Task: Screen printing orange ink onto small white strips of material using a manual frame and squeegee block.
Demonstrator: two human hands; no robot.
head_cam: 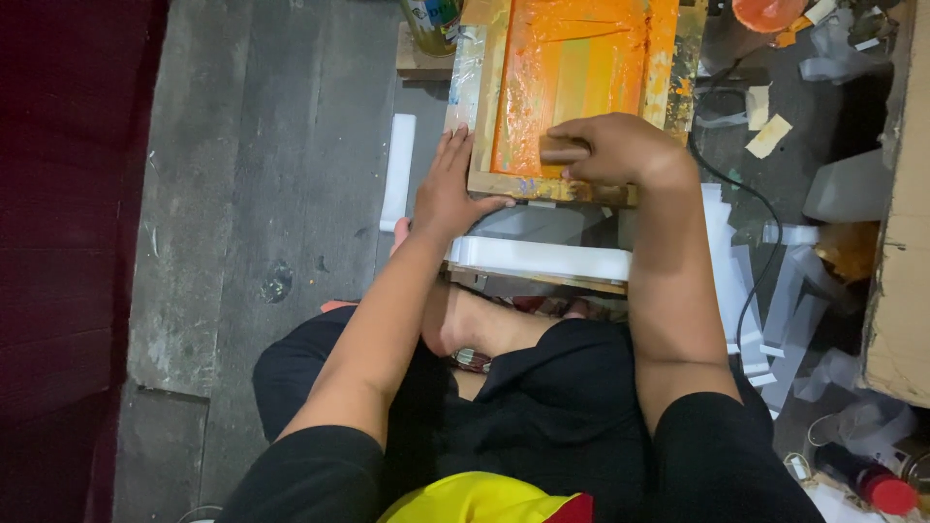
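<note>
Right hand [615,147], curled shut on a small wooden squeegee block [562,150], should keep even pressure across the orange-inked wooden printing frame [572,87] on the floor ahead, while the flat, open left hand [448,189] pins its near-left corner.

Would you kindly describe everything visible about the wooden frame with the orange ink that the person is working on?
The wooden frame is a rectangular screen with pale timber rails, lying flat in front of the seated person. Its mesh is coated in glossy orange ink, with smears and paint flecks on the rails and clear tape along the left edge. The left hand presses flat on the near-left corner; the right hand holds a small wooden block against the inked mesh. Its far end is cut off by the picture.
</note>
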